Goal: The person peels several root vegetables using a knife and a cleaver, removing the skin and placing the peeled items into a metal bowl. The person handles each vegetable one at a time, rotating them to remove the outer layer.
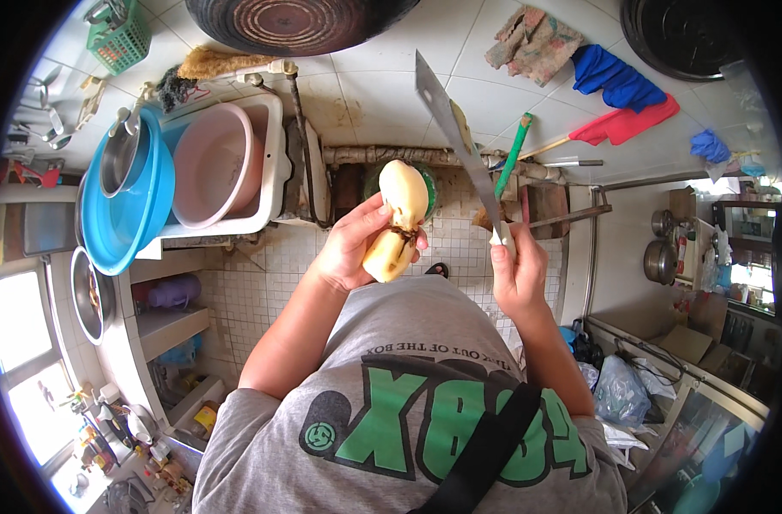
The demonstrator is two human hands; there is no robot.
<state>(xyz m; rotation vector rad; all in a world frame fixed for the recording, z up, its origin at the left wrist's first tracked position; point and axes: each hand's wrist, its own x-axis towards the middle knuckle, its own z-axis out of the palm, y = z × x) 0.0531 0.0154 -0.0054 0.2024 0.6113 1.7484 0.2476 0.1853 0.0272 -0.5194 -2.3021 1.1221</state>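
Note:
My left hand (359, 241) grips a lotus root (404, 189) of two pale, mostly peeled segments, held upright in front of my chest. A dark, rough node joins the segments, and brown streaks mark the lower one. To the right, my right hand (523, 266) is closed around the light handle of a kitchen knife, whose wide steel blade (458, 132) points up and away from me. A yellowish scrap (461, 125) clings to the blade. The knife and the lotus root are apart. Below the root, partly covered by it, stands a green container (431, 193).
A white sink (272, 148) at the left holds a pink basin (214, 167); a blue basin (131, 205) with a metal bowl (122, 164) overlaps it. A wok (288, 26) hangs on the tiled wall ahead. A green-wrapped stick (513, 154) rises beyond the knife. Plastic bags (622, 392) lie at the right.

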